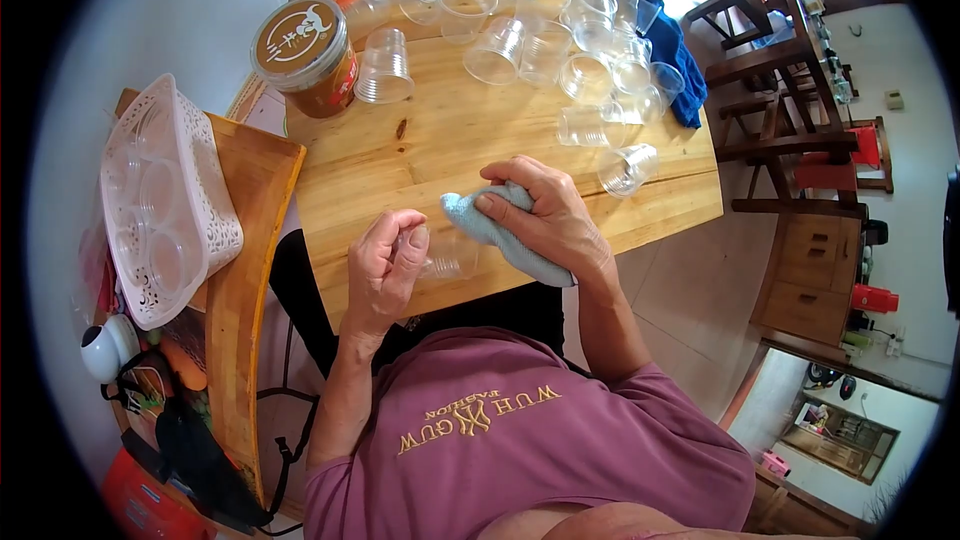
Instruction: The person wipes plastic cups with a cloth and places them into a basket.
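My left hand (385, 265) is closed around the base end of a clear plastic cup (445, 262), which lies on its side in the air over the table's near edge. A light blue cloth (505, 230) is bunched in my right hand (545, 215), its folded tip pointing left toward the cup. A small gap shows between cloth and cup. Beyond my hands, many clear plastic cups (495, 50) lie and stand in a loose heap at the table's far side. One cup (628, 170) lies on its side apart, to the right of my right hand.
The wooden table (400, 165) holds lidded jars (305, 55) at far left and a dark blue cloth (675, 60) at its right edge. On a wooden chair (240, 170) at left, a pink basket (215, 200) contains several clear cups. Dark wooden furniture (800, 260) stands at right.
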`<state>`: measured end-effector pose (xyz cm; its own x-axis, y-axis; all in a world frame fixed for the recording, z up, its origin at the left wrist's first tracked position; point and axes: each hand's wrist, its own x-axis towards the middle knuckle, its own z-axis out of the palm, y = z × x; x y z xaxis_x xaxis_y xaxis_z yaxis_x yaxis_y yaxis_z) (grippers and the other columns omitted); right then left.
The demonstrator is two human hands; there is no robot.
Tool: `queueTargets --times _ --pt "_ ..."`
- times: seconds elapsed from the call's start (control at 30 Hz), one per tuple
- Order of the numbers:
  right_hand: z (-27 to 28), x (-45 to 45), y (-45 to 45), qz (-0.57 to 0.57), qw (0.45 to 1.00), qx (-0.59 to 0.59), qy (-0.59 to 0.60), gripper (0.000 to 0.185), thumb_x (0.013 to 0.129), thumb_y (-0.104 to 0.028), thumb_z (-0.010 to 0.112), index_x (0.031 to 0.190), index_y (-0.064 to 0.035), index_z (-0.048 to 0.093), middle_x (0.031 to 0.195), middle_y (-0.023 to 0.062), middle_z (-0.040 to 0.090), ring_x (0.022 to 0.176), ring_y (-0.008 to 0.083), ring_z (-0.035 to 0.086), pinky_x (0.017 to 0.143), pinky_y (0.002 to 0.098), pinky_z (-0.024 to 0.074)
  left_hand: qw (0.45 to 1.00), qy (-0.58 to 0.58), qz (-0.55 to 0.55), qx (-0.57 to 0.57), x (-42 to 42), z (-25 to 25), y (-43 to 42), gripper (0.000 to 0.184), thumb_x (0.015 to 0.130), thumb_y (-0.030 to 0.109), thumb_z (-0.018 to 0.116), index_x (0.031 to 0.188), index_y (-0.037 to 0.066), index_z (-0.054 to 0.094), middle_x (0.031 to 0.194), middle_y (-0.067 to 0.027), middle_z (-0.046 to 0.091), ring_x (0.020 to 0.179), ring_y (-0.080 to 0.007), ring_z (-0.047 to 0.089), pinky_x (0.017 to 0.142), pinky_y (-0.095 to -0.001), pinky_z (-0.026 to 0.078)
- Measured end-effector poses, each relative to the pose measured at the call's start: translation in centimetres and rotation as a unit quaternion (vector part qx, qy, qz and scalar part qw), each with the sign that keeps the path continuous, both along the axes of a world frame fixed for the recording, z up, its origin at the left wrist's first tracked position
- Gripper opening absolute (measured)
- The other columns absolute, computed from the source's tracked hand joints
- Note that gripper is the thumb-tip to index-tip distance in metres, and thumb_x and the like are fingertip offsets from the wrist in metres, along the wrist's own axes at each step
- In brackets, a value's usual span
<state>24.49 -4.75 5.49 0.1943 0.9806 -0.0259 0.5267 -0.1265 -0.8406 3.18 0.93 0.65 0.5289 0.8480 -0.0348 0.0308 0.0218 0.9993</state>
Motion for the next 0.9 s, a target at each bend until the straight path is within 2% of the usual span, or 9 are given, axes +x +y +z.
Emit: queueTargets --times 0.17,0.23,0.27,0.33,0.47,0.5,0.63,0.87,0.9 --pt "0.2 0.1 -0.3 -0.017 0.999 0.027 -0.026 0.037 0.084 -0.021 0.078 0.111 0.0005 0.065 0.091 0.0124 0.064 0.083 0.0224 0.063 0.075 0.0333 0.0507 0.999 0.03 0.0 -0.012 -0.3 -0.2 0.1 0.02 0.099 0.017 0.058 0.103 -0.002 0.062 0.083 -0.0058 0.062 0.071 -0.0102 0.058 0.064 -0.0247 0.047" --pt "1.1 0.1 -0.6 0.08 0.994 0.065 -0.027 0.046 0.08 -0.024 0.081 0.116 -0.0011 0.062 0.095 0.0129 0.065 0.086 0.0265 0.065 0.075 0.0359 0.0521 0.999 0.022 0.012 -0.025 -0.2 -0.1 0.1 0.021 0.1 0.018 0.056 0.103 -0.002 0.062 0.084 -0.0062 0.063 0.072 -0.011 0.059 0.065 -0.0256 0.047" --pt "1.7 -0.4 -0.7 0.078 0.995 0.064 -0.026 0.046 0.08 -0.024 0.081 0.116 -0.0011 0.062 0.095 0.0129 0.065 0.086 0.0265 0.065 0.075 0.0359 0.0521 0.999 0.012 0.022 -0.037 -0.1 -0.1 0.1 0.022 0.101 0.018 0.055 0.102 -0.002 0.063 0.086 -0.0066 0.064 0.073 -0.0119 0.059 0.066 -0.0264 0.047" --pt "2.8 -1.5 -0.7 0.16 0.985 0.03 -0.048 0.055 0.077 -0.027 0.082 0.121 -0.0024 0.059 0.099 0.0138 0.064 0.089 0.032 0.066 0.076 0.0388 0.0531 0.999 0.01 0.023 -0.033 0.1 -0.4 0.1 0.023 0.101 0.019 0.054 0.102 -0.002 0.063 0.085 -0.007 0.064 0.073 -0.0126 0.059 0.066 -0.027 0.047" --pt "1.8 -1.6 -0.8 0.211 0.975 -0.034 -0.054 0.053 0.081 -0.027 0.078 0.124 -0.0021 0.058 0.099 0.0156 0.063 0.091 0.0348 0.065 0.076 0.0395 0.0531 1.0 0.021 0.021 -0.005 0.0 -0.4 0.0 0.021 0.101 0.018 0.055 0.099 -0.001 0.063 0.08 -0.0073 0.063 0.072 -0.0124 0.058 0.065 -0.0273 0.047" --pt "1.8 -1.3 -0.9 0.208 0.976 -0.03 -0.06 0.044 0.084 -0.024 0.075 0.12 -0.0028 0.062 0.096 0.0145 0.065 0.089 0.0336 0.066 0.075 0.0393 0.0531 1.0 0.021 0.021 -0.005 0.0 -0.5 0.0 0.021 0.101 0.018 0.055 0.099 -0.001 0.063 0.08 -0.0073 0.063 0.072 -0.0124 0.058 0.065 -0.0273 0.047" --pt "2.1 -0.5 -1.1 0.172 0.982 -0.026 -0.071 0.03 0.086 -0.021 0.073 0.111 -0.0051 0.069 0.092 0.0125 0.067 0.085 0.0314 0.067 0.074 0.0384 0.0533 0.999 0.039 0.013 0.022 0.1 -0.7 0.1 0.02 0.1 0.017 0.056 0.094 -0.001 0.062 0.076 -0.006 0.06 0.068 -0.0109 0.055 0.062 -0.0269 0.045" --pt "0.7 1.0 -1.6 0.1 0.985 -0.042 -0.138 0.03 0.085 -0.022 0.075 0.108 -0.0037 0.068 0.095 0.0135 0.067 0.087 0.0323 0.067 0.074 0.0389 0.0534 1.0 0.008 0.018 0.011 0.2 -0.3 0.0 0.021 0.1 0.018 0.055 0.093 0.0 0.062 0.075 -0.0022 0.059 0.065 -0.0083 0.052 0.059 -0.0251 0.043" --pt "0.4 1.3 -1.6 0.087 0.983 -0.04 -0.155 0.03 0.084 -0.019 0.076 0.108 -0.0028 0.067 0.093 0.0131 0.066 0.084 0.0291 0.067 0.073 0.0364 0.053 1.0 0.01 0.02 0.009 0.1 -0.6 0.0 0.021 0.1 0.018 0.055 0.093 0.0 0.062 0.075 -0.0022 0.059 0.065 -0.0083 0.052 0.059 -0.0251 0.043"
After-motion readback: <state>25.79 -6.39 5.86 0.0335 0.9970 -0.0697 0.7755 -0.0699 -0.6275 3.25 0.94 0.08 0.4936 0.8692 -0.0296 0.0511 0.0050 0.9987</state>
